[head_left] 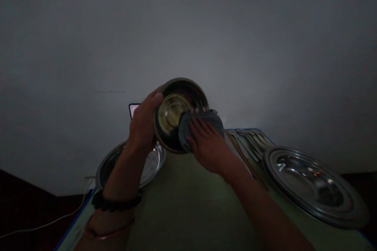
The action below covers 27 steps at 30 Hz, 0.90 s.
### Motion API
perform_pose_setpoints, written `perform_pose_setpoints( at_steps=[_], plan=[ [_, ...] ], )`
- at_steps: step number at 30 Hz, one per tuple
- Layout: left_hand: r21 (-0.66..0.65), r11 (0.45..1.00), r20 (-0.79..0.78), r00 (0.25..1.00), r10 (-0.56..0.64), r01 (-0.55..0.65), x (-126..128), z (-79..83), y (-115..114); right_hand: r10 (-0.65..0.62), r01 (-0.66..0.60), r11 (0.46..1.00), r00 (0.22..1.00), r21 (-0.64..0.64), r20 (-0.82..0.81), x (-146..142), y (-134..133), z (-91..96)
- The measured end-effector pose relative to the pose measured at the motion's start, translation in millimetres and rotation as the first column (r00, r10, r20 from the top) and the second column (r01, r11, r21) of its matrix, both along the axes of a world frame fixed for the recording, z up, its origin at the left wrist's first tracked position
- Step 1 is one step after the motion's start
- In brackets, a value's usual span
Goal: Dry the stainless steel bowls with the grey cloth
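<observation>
A shiny steel bowl (179,106) is held up above the table, its inside turned toward me. My left hand (144,123) grips its left rim, thumb over the edge. My right hand (207,145) presses a grey cloth (203,121) against the bowl's lower right inside, fingers lying flat on the cloth. A dark bead bracelet sits on my left wrist.
A steel plate (151,164) lies on the pale green table (188,204) under my left arm. A large steel plate (315,184) rests at the right. Several spoons (250,141) lie behind it. A lit phone (133,110) leans at the grey wall. A white cable trails at the left.
</observation>
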<state>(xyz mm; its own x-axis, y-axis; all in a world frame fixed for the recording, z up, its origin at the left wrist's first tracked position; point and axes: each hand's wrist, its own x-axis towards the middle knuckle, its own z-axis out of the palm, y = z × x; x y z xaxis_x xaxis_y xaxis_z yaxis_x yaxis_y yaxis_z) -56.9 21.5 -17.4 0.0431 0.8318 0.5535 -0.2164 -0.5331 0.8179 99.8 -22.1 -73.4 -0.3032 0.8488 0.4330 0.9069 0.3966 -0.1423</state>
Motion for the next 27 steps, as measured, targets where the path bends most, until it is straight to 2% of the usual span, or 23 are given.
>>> perform_pose_setpoints(
  at_steps=[3, 6, 9, 12, 14, 17, 20, 23, 25, 27],
  plan=[
    [-0.083, 0.989, 0.002, 0.992, -0.125, 0.124, 13, -4.5, -3, -0.133, 0.133, 0.986, 0.991, 0.096, -0.012, 12, 11, -2.5],
    [-0.160, 0.970, 0.002, 0.982, -0.187, 0.185, 27, -9.2, -8, -0.092, 0.103, 0.988, 0.991, 0.118, -0.095, 15, 16, 0.0],
    [-0.219, 0.955, 0.050, 0.980, -0.193, 0.200, 34, -15.0, -8, 0.072, -0.054, 0.995, 0.973, 0.085, -0.217, 8, 15, 3.3],
    [-0.224, 0.963, 0.034, 0.989, -0.145, 0.149, 34, -19.0, -4, 0.230, -0.243, 0.970, 0.915, 0.004, -0.330, -4, 9, 6.5],
    [-0.197, 0.977, 0.010, 0.996, -0.083, 0.083, 31, -18.1, -2, 0.334, -0.387, 0.920, 0.855, -0.061, -0.396, -9, 4, 9.3],
    [-0.138, 0.990, -0.016, 0.999, 0.028, -0.030, 28, -10.0, -5, 0.469, -0.573, 0.814, 0.744, -0.092, -0.477, -11, -3, 15.0],
    [-0.125, 0.981, -0.015, 0.989, 0.145, -0.146, 25, 1.7, -12, 0.534, -0.642, 0.762, 0.694, -0.081, -0.483, -12, -9, 20.8],
    [-0.210, 0.941, 0.020, 0.961, 0.277, -0.267, 17, 7.3, -14, 0.517, -0.591, 0.802, 0.758, -0.085, -0.398, -13, -12, 24.1],
    [-0.282, 0.916, 0.068, 0.946, 0.317, -0.287, 11, 5.4, -9, 0.487, -0.536, 0.840, 0.812, -0.081, -0.321, -11, -12, 24.8],
    [-0.305, 0.916, 0.122, 0.943, 0.310, -0.262, 5, 1.2, -2, 0.474, -0.505, 0.859, 0.846, -0.082, -0.244, -6, -10, 24.9]
  ],
)
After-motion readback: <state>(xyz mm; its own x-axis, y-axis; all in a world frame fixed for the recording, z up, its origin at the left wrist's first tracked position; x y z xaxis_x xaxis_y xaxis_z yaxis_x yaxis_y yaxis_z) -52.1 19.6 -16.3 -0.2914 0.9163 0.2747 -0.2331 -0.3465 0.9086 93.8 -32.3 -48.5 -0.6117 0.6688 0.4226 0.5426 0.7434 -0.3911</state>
